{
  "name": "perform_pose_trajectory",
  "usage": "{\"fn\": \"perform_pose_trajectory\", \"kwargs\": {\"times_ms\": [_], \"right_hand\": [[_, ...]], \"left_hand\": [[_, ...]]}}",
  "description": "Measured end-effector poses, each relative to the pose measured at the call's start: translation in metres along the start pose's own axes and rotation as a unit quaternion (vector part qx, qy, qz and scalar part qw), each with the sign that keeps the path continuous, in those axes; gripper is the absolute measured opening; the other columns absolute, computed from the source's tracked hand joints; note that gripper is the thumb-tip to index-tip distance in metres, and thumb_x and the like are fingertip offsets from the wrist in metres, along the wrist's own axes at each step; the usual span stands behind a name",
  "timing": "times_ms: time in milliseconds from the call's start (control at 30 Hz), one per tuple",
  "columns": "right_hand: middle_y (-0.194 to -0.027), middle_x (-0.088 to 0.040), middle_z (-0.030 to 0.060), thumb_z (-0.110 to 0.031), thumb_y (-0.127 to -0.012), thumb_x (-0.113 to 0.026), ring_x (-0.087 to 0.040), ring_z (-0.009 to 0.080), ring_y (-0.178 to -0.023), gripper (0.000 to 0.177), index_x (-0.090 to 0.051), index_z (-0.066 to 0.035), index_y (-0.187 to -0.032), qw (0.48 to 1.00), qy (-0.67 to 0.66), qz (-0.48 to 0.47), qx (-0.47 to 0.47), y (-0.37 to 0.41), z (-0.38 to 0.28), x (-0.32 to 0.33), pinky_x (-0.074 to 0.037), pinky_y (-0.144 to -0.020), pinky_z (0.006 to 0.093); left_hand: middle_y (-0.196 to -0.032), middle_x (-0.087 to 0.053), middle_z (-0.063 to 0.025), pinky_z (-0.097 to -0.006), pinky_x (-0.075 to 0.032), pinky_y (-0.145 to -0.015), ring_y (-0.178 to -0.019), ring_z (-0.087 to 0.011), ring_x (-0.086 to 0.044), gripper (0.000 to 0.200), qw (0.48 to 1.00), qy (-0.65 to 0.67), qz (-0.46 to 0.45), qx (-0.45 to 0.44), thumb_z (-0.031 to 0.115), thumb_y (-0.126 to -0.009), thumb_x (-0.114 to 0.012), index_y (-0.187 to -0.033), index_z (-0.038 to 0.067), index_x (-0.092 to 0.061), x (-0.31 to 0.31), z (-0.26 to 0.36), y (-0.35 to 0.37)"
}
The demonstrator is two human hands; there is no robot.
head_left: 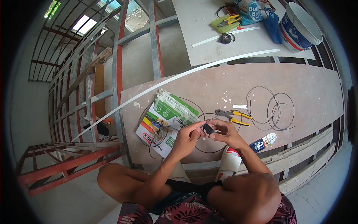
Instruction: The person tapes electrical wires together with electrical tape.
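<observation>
My left hand (pixel 187 138) pinches one side of a small black rectangular piece (pixel 208 129), its fingertips closed together. From the other side, my right hand (pixel 228 133) holds the same piece between thumb and fingers. A thin dark wire (pixel 215 118) runs up from the fingers and loops around over the board. Just beyond my right hand lies a pair of pliers (pixel 242 116) with yellow handles. Left of my hands, a green and white printed pack (pixel 172 105) bears colored-handled tools (pixel 151 124) and clear plastic pieces.
Coiled dark wire (pixel 276 110) rests on the brownish board (pixel 317 86). A long white strip (pixel 156 86) crosses its far edge. A blue-white tube or packet (pixel 263 143) lies near my knee. Beyond stand a bucket (pixel 298 28) and bags (pixel 249 10). Metal framing (pixel 117 48) with gaps is at left.
</observation>
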State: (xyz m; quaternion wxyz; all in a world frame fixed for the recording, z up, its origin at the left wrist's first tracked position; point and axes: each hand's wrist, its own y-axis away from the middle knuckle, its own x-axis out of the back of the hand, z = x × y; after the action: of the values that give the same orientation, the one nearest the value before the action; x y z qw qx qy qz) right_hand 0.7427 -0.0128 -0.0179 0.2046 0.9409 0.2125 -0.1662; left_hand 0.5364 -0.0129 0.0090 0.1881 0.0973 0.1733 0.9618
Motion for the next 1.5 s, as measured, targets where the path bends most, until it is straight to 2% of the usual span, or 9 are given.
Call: {"fn": "perform_pose_trajectory", "kwargs": {"times_ms": [467,567,700,833,900,1133,1367,1433,1500], "right_hand": [[-0.094,-0.061,0.0037,-0.022,-0.083,-0.074,-0.057,0.0104,-0.079,0.042,-0.062,-0.001,-0.117,0.991,-0.127,0.030,-0.044,0.011,0.017,-0.007,-0.049,-0.072,0.0261],[-0.087,-0.062,0.0030,-0.019,-0.084,-0.074,-0.057,0.0098,-0.076,0.039,-0.061,0.000,-0.115,0.986,-0.163,0.025,0.016,0.015,0.009,-0.014,-0.048,-0.070,0.0250],[-0.086,-0.062,0.0025,-0.015,-0.084,-0.074,-0.057,0.0091,-0.076,0.033,-0.063,-0.001,-0.111,0.978,-0.206,0.025,-0.004,0.016,0.013,-0.010,-0.047,-0.069,0.0236],[-0.113,-0.057,0.0076,-0.008,-0.081,-0.075,-0.057,0.0110,-0.086,0.021,-0.065,-0.001,-0.097,0.978,-0.108,0.177,-0.027,0.003,0.029,-0.001,-0.047,-0.072,0.0252],[-0.122,-0.052,0.0097,-0.007,-0.080,-0.076,-0.055,0.0136,-0.100,0.020,-0.064,0.001,-0.093,0.971,-0.052,0.209,0.102,0.002,0.016,-0.010,-0.046,-0.081,0.0278],[-0.133,-0.053,0.0163,-0.006,-0.077,-0.077,-0.051,0.0203,-0.119,0.012,-0.066,-0.001,-0.078,0.973,0.081,0.065,0.204,0.003,0.027,-0.002,-0.042,-0.097,0.0355],[-0.115,-0.064,0.0157,-0.009,-0.079,-0.077,-0.064,0.0228,-0.101,0.036,-0.060,0.001,-0.109,0.984,-0.130,0.122,-0.012,0.014,0.014,-0.018,-0.048,-0.091,0.0340],[-0.111,-0.064,0.0141,-0.011,-0.081,-0.076,-0.066,0.0205,-0.093,0.049,-0.052,0.003,-0.121,0.970,-0.240,-0.021,0.017,0.014,0.006,-0.021,-0.052,-0.086,0.0310],[-0.106,-0.065,0.0130,-0.012,-0.081,-0.076,-0.066,0.0197,-0.093,0.045,-0.054,0.004,-0.117,0.970,-0.243,-0.028,0.012,0.017,0.004,-0.016,-0.053,-0.084,0.0306]], "left_hand": [[-0.084,-0.068,-0.0161,-0.0274,-0.051,-0.060,-0.067,-0.0187,-0.066,0.025,0.946,-0.225,0.129,-0.194,-0.004,-0.086,-0.055,-0.109,-0.002,-0.065,-0.015,-0.010,0.000],[-0.083,-0.067,-0.0144,-0.0276,-0.051,-0.060,-0.069,-0.0155,-0.066,0.022,0.976,-0.135,0.140,-0.097,-0.003,-0.088,-0.057,-0.110,-0.004,-0.056,-0.016,-0.001,0.002],[-0.084,-0.067,-0.0119,-0.0261,-0.050,-0.060,-0.074,-0.0123,-0.065,0.024,0.978,-0.040,0.152,-0.134,0.000,-0.090,-0.058,-0.111,-0.003,-0.046,-0.012,0.003,0.001],[-0.082,-0.067,-0.0107,-0.0263,-0.046,-0.057,-0.062,-0.0117,-0.059,0.025,0.992,-0.016,0.073,-0.104,0.001,-0.089,-0.058,-0.112,-0.001,-0.047,-0.012,0.006,0.003],[-0.081,-0.067,-0.0097,-0.0251,-0.045,-0.057,-0.061,-0.0097,-0.057,0.024,0.993,-0.013,0.054,-0.104,0.001,-0.090,-0.058,-0.111,-0.001,-0.048,-0.011,0.006,0.005],[-0.079,-0.061,-0.0057,-0.0222,-0.044,-0.061,-0.071,-0.0056,-0.055,0.020,0.996,-0.041,0.004,-0.076,-0.001,-0.090,-0.057,-0.108,0.000,-0.047,-0.004,0.021,0.004],[-0.075,-0.057,-0.0090,-0.0283,-0.046,-0.054,-0.064,-0.0153,-0.057,0.017,0.965,-0.147,0.111,-0.185,-0.007,-0.085,-0.056,-0.094,0.001,-0.045,-0.010,0.012,0.002],[-0.076,-0.055,-0.0118,-0.0345,-0.046,-0.058,-0.066,-0.0249,-0.057,0.018,0.956,-0.166,0.119,-0.209,-0.010,-0.081,-0.055,-0.092,0.001,-0.046,-0.004,0.009,0.001],[-0.077,-0.052,-0.0147,-0.0407,-0.047,-0.061,-0.069,-0.0344,-0.057,0.020,0.947,-0.181,0.127,-0.233,-0.012,-0.076,-0.054,-0.090,0.002,-0.047,-0.002,0.005,0.000]]}}
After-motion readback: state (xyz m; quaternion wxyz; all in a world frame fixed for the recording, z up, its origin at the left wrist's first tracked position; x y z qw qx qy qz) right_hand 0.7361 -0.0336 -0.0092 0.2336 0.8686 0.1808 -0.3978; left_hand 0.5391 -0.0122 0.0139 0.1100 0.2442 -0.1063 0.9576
